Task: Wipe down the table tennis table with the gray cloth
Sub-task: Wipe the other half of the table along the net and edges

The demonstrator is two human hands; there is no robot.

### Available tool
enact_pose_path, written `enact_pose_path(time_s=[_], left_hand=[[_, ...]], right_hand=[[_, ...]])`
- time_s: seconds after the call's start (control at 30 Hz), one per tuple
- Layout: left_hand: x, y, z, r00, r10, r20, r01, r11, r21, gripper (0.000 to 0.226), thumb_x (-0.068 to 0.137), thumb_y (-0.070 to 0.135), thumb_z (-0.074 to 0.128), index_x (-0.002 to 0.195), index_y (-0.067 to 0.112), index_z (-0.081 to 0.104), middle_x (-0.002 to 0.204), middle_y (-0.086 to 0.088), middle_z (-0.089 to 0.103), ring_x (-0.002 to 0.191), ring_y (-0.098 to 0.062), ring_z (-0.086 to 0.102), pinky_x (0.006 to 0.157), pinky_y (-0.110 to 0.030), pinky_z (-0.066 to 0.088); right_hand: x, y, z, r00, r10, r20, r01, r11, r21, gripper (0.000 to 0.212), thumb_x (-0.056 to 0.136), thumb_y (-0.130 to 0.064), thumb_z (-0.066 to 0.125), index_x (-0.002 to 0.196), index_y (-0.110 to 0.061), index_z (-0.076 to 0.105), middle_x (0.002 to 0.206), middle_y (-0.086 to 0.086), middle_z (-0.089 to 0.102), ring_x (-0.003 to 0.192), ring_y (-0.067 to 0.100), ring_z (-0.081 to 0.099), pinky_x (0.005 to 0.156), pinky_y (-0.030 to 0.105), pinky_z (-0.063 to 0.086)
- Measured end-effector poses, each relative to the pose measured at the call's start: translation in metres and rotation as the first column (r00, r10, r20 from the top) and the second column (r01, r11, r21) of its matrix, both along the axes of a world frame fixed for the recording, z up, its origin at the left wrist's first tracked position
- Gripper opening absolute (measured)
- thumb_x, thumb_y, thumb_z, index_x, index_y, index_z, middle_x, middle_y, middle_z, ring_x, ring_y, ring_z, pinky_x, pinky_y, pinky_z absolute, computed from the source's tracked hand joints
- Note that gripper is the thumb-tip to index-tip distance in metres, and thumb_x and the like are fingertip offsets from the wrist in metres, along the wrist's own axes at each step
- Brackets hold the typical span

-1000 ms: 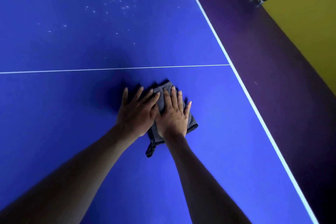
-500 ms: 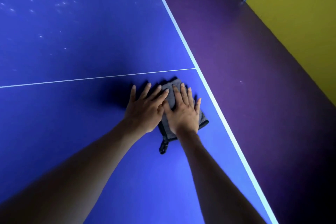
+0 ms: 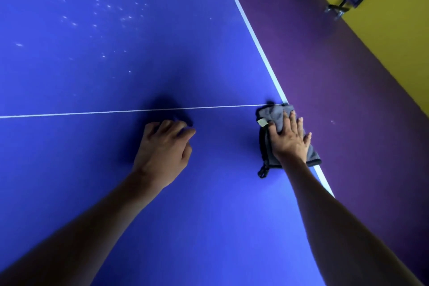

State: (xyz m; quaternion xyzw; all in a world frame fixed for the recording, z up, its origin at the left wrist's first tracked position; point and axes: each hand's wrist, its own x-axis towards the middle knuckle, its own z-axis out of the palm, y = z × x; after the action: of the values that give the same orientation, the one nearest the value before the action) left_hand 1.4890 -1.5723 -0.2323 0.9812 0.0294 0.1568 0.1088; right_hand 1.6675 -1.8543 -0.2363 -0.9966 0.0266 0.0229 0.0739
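I see the gray cloth point(image 3: 274, 115) lying folded on the blue worktop point(image 3: 209, 216), right at the worktop's right edge, where the thin white line point(image 3: 92, 112) across the top meets the white edge stripe point(image 3: 253, 37). One corner of the cloth sticks out a little past that edge. A small pale tag point(image 3: 262, 122) shows on the cloth's left side, and a dark loop point(image 3: 263, 170) hangs from its near corner onto the blue top.

My right hand point(image 3: 289, 141) lies flat on the cloth and presses it down. Its fingers point(image 3: 293, 121) are straight and close together, pointing away from me.

My left hand point(image 3: 162, 153) is well to the left of the cloth, just on my side of the white line. Its fingers point(image 3: 173, 126) are curled loosely and hold nothing. Their tips are near or on the worktop; I cannot tell which.

Far to the left of the cloth, past the white line, many little white specks point(image 3: 109, 14) dot the blue top.

Right of the cloth is a purple floor point(image 3: 348, 100), then a yellow floor strip point(image 3: 399, 37). Dark metal frames with wheels point(image 3: 336, 9) stand up there.
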Motion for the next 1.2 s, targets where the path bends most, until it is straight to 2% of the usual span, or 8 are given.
enact_pose_path(time_s=[0.23, 0.33, 0.47, 0.67, 0.87, 1.03, 1.2], left_hand=[[-0.060, 0.065, 0.002, 0.993, 0.087, 0.076, -0.085, 0.996, -0.033, 0.032, 0.086, 0.017, 0.050, 0.110, 0.016, 0.073, 0.112, -0.002, 0.068, 0.098, -0.030, 0.063, 0.088, -0.046, 0.046], [-0.094, 0.107, 0.001, 0.989, 0.140, 0.050, -0.139, 0.990, -0.027, 0.034, 0.085, 0.017, 0.049, 0.110, 0.017, 0.073, 0.113, -0.002, 0.067, 0.101, -0.031, 0.063, 0.086, -0.045, 0.043], [-0.150, 0.167, 0.004, 0.977, 0.212, 0.017, -0.211, 0.977, -0.040, 0.033, 0.084, 0.009, 0.059, 0.114, 0.016, 0.072, 0.114, -0.002, 0.066, 0.103, -0.032, 0.061, 0.085, -0.045, 0.041], [-0.236, 0.254, 0.011, 0.953, 0.302, -0.020, -0.302, 0.951, -0.065, 0.043, 0.083, 0.022, 0.042, 0.113, 0.017, 0.073, 0.112, -0.001, 0.065, 0.102, -0.030, 0.060, 0.086, -0.044, 0.040], [-0.324, 0.336, 0.017, 0.953, 0.287, -0.094, -0.296, 0.951, -0.094, 0.047, 0.085, 0.025, 0.036, 0.111, 0.016, 0.073, 0.111, -0.002, 0.068, 0.101, -0.031, 0.062, 0.086, -0.047, 0.045], [-0.391, 0.391, 0.015, 0.953, 0.278, -0.122, -0.290, 0.952, -0.095, 0.039, 0.084, 0.020, 0.046, 0.112, 0.017, 0.072, 0.114, -0.001, 0.067, 0.103, -0.030, 0.062, 0.085, -0.046, 0.046], [-0.439, 0.422, 0.017, 0.958, 0.264, -0.111, -0.275, 0.956, -0.099, 0.033, 0.082, 0.009, 0.064, 0.114, 0.014, 0.072, 0.114, -0.003, 0.068, 0.102, -0.031, 0.063, 0.084, -0.048, 0.050]], right_hand=[[-0.066, 0.106, -0.001, 0.987, 0.160, 0.018, -0.159, 0.987, -0.028, 0.071, 0.104, -0.062, 0.030, 0.166, -0.029, 0.015, 0.174, -0.008, 0.003, 0.160, 0.013, -0.005, 0.128, 0.052, -0.005], [-0.103, 0.156, -0.003, 0.978, 0.208, 0.023, -0.207, 0.978, -0.023, 0.072, 0.104, -0.063, 0.029, 0.166, -0.029, 0.015, 0.174, -0.009, 0.002, 0.160, 0.013, -0.006, 0.128, 0.053, -0.005], [-0.161, 0.223, -0.006, 0.958, 0.284, 0.026, -0.284, 0.959, -0.025, 0.072, 0.104, -0.063, 0.026, 0.166, -0.029, 0.014, 0.174, -0.008, 0.002, 0.160, 0.014, -0.007, 0.128, 0.054, -0.005], [-0.247, 0.329, -0.006, 0.940, 0.340, 0.019, -0.340, 0.940, -0.011, 0.073, 0.103, -0.065, 0.023, 0.166, -0.030, 0.013, 0.175, -0.007, 0.001, 0.160, 0.014, -0.006, 0.127, 0.054, -0.005], [-0.327, 0.438, -0.003, 0.926, 0.378, 0.015, -0.378, 0.926, 0.008, 0.077, 0.102, -0.070, 0.025, 0.166, -0.029, 0.014, 0.174, -0.007, 0.002, 0.160, 0.014, -0.006, 0.127, 0.053, -0.006], [-0.369, 0.517, -0.002, 0.911, 0.413, 0.016, -0.413, 0.909, 0.055, 0.072, 0.105, -0.065, 0.028, 0.165, -0.028, 0.017, 0.174, -0.008, 0.006, 0.160, 0.013, -0.003, 0.128, 0.052, -0.006], [-0.406, 0.570, -0.005, 0.834, 0.550, 0.050, -0.552, 0.826, 0.117, 0.059, 0.109, -0.049, 0.035, 0.161, -0.022, 0.028, 0.173, -0.006, 0.017, 0.160, 0.013, 0.006, 0.129, 0.046, -0.001]])
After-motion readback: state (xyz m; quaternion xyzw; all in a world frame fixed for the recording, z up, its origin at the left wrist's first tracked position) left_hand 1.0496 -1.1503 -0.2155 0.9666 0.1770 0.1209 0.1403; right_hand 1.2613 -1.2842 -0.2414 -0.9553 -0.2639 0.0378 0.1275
